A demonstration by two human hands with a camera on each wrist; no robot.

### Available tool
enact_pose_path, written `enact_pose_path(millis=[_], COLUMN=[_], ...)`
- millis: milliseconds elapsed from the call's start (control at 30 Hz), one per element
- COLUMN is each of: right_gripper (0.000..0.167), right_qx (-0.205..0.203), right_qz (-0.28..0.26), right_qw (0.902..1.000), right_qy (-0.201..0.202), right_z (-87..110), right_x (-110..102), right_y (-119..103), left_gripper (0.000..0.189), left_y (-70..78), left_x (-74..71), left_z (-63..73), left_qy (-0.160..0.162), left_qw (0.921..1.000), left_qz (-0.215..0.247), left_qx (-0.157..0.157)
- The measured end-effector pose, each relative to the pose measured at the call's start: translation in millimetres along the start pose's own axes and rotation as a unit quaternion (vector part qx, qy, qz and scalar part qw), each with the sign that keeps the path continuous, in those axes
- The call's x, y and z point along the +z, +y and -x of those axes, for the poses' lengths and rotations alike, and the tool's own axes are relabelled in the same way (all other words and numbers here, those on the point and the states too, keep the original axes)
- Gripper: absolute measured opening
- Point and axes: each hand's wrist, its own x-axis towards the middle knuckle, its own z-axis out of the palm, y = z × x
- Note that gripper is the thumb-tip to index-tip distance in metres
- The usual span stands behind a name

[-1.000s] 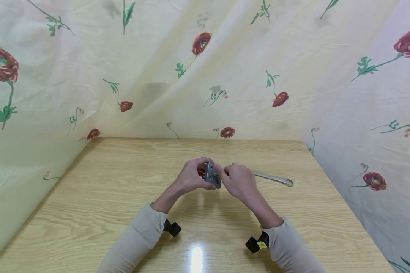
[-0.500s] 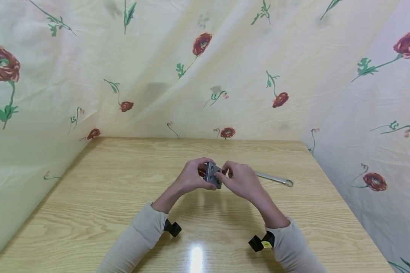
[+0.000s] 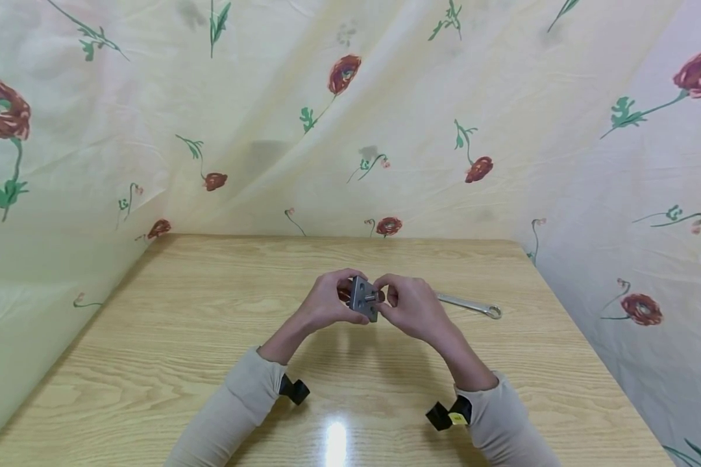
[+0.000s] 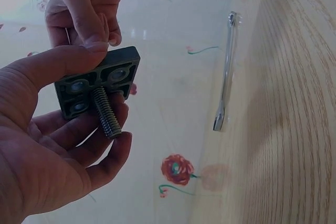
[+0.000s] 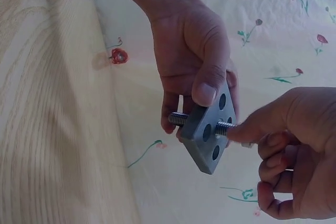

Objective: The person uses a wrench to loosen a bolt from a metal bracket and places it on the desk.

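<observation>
My left hand grips a grey square plate by its edges, above the table. Several round holes show in the plate's smooth face, and the left wrist view shows a ribbed back. A threaded bolt passes through the middle of the plate and sticks out on both sides; its longer-looking threaded end lies beside my left fingers. With thumb and index finger, my right hand pinches the bolt's end on the smooth face. That end is partly hidden by the fingertips.
A combination wrench lies on the wooden table, right of and behind my right hand. A flowered cloth hangs behind the table and along both sides. Both sleeves carry black wrist mounts.
My right fingers have shifted on the bolt: the thumb lay across its end and the index finger stood off; now both meet there. The left hand and plate stay nearly still.
</observation>
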Motion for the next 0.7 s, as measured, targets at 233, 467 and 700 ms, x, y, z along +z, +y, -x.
enact_pose_path(millis=[233, 467, 700], right_gripper=[0.025, 0.043, 0.061], right_qx=[-0.04, 0.031, 0.115], right_qz=[0.024, 0.012, 0.049], right_qw=[0.9989, 0.9994, 0.9922], right_qy=[0.011, 0.012, -0.007], right_z=[-0.1, 0.5, -3.1], right_x=[3, -1, 11], right_y=[-1, -2, 3], left_gripper=[0.062, 0.061, 0.06], left_y=[0.2, -1.4, -0.4], left_x=[0.0, -0.5, 0.4], left_z=[0.0, -0.2, 0.3], left_qy=[0.002, 0.002, 0.007], left_qw=[1.0, 0.9999, 0.9999], left_qz=[0.001, -0.008, -0.003], left_qx=[0.001, 0.008, 0.007])
